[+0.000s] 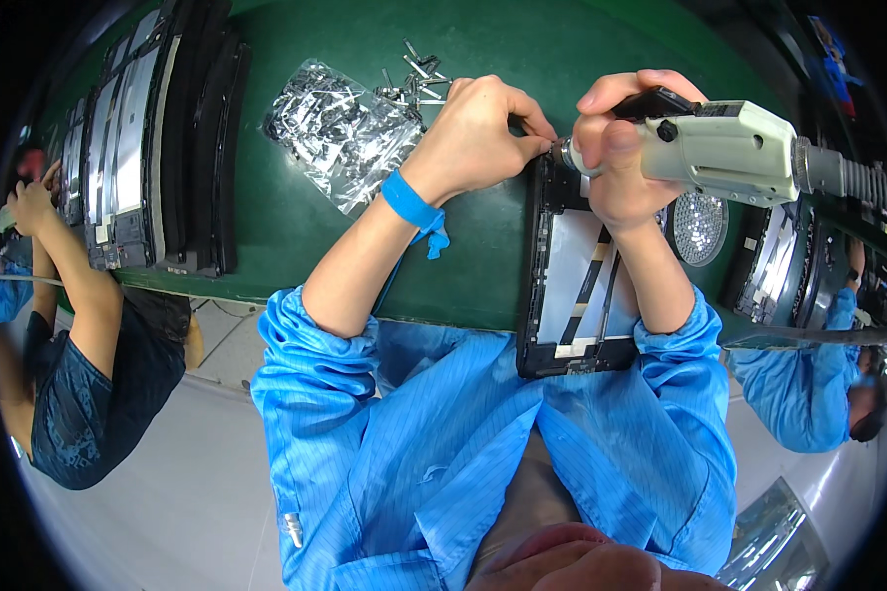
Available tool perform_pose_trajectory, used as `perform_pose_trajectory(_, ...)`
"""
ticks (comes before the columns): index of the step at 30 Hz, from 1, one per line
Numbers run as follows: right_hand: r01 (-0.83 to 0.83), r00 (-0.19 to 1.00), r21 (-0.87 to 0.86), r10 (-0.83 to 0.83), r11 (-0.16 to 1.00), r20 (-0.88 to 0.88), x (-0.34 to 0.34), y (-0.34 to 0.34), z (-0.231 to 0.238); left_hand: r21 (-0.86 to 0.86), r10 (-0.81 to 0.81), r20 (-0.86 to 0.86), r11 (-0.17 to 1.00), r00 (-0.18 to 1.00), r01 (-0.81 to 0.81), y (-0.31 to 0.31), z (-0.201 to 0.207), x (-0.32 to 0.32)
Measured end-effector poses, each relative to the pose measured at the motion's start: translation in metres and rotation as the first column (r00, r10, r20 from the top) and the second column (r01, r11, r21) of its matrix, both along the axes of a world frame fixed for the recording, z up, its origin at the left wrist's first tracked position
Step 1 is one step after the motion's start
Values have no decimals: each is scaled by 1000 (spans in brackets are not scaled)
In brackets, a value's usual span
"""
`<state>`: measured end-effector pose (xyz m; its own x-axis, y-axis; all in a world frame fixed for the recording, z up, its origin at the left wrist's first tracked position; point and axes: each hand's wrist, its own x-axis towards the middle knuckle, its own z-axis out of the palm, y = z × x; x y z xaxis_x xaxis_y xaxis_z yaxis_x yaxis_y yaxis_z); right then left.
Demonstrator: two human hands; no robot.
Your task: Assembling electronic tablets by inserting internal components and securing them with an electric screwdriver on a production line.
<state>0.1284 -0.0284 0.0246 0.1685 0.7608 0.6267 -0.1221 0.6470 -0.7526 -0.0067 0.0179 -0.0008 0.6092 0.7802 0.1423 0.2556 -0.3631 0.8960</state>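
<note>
My right hand (pixel 621 163) is wrapped round a pale electric screwdriver (pixel 734 158), held nearly level with its tip to the left. That tip is at the top left corner of an opened tablet (pixel 577 276) with a black frame and silver inner plates. The tablet lies at the table's near edge, partly under my right forearm. My left hand (pixel 478 138) is closed in a pinch by the screwdriver tip; what its fingertips hold is too small to make out. A blue wrist strap (pixel 411 202) circles my left wrist.
Beside my left forearm lies a clear bag (pixel 330 123) of small silver parts, with loose metal strips (pixel 419 79) behind it. A round dish (pixel 700 229) of small shiny pieces sits right of the tablet. Tablet stacks (pixel 133 138) stand left and right (pixel 771 261). Co-workers are on both sides.
</note>
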Motion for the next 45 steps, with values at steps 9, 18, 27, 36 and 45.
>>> perform_pose_trajectory(9, 50, 998, -9, -50, 999, 46, -5, 1, -1, 30, 31, 19, 999, 999, -32, -1, 0, 1)
perform_pose_trajectory(18, 51, 998, -38, -49, 998, 40, -6, -2, -3, 16, 45, 0, 999, 999, -45, -2, 4, 1)
perform_pose_trajectory(27, -17, 997, 111, 25, 994, -73, 32, 6, 30, 27, 332, -53, 943, 942, -331, -92, 61, -36)
perform_pose_trajectory(36, 28, 952, 243, 48, 970, -303, 58, -2, 84, -733, 392, 30, 634, 920, -246, -249, -6, -4)
perform_pose_trajectory(45, 335, 933, 270, -277, 903, -232, 120, -26, 118, -653, 515, 442, 746, 734, -130, -196, 54, -85)
